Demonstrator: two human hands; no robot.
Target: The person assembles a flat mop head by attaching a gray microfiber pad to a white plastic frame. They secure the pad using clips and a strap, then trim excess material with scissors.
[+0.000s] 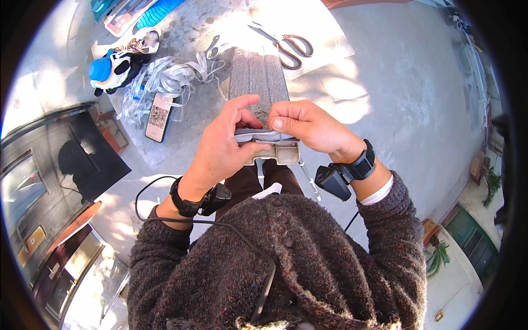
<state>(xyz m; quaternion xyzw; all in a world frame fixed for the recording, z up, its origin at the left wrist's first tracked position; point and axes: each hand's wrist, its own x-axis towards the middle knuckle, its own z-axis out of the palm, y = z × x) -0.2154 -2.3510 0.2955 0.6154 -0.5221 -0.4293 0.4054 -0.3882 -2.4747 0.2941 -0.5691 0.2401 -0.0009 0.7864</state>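
both hands meet at the near end of a long grey ribbed panel (258,74), maybe a pleated filter or stiff woven strip; cannot tell which. its long axis runs straight away from the body, far end up by the scissors (290,47), near end at the hands, over the lap.

left hand (223,143): wrapped round the near-left edge, thumb on top, fingers curled under, gripping the panel plus the pale plastic frame piece (280,153) below it. right hand (308,125): fingers bent down and pinching the near-right top edge of the panel, clamped, not loose. both equally close to the end; right sits slightly higher on the ribs.

frame piece shows two shallow rectangular pockets on its near face; nothing visible in them.

around: black wrist-worn devices on both forearms, cable from the left one. on the concrete ground (396,82) to the left: tangle of clear plastic strapping (165,77), phone (159,116) lying flat just beside it, blue-and-white plush toy (110,69) further left. scissors lie well apart from the hands, just right of the panel's far end.
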